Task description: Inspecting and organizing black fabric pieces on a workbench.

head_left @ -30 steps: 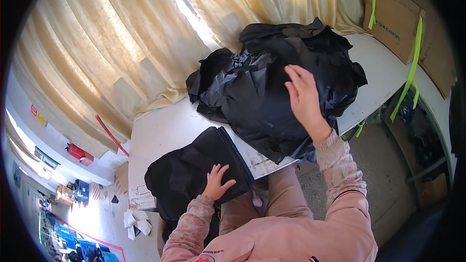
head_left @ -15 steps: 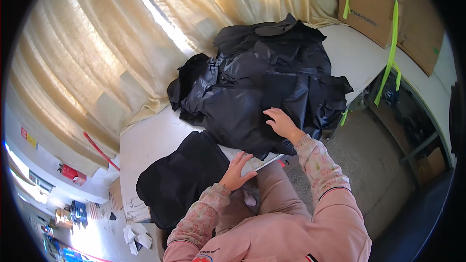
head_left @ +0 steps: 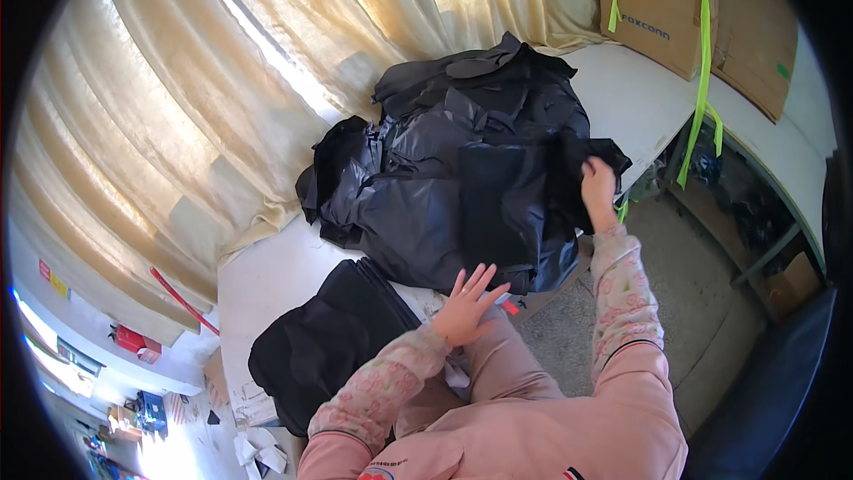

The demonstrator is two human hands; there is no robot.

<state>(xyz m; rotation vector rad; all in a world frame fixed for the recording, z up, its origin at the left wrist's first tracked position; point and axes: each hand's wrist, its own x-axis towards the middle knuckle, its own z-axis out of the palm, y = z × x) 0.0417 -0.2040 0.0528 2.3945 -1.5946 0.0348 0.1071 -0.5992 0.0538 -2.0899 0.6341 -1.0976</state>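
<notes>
A large heap of black fabric (head_left: 400, 222), partly shiny, covers the middle of the white table. At its right end my right hand (head_left: 599, 187) has its fingers curled on a bunched edge of the black fabric. A flat matt-black panel (head_left: 493, 191) lies on top of the heap. My left hand (head_left: 468, 307) is open, fingers spread, at the heap's near edge above my lap; it holds nothing. To its left rests a neat stack of black cloth pieces (head_left: 329, 338), overhanging the table's near edge.
The white table (head_left: 244, 302) runs along beige curtains (head_left: 195, 98). Cardboard sheets (head_left: 662, 22) stand at the far right, with yellow-green straps (head_left: 702, 71) hanging down. Below on the right is a shelf unit (head_left: 755, 258). A dark padded surface (head_left: 764, 391) is beside me.
My right hand has moved right, from the heap's near middle to its right end, and grasps fabric there. My left hand has shifted right, fingers spread. The view has turned slightly.
</notes>
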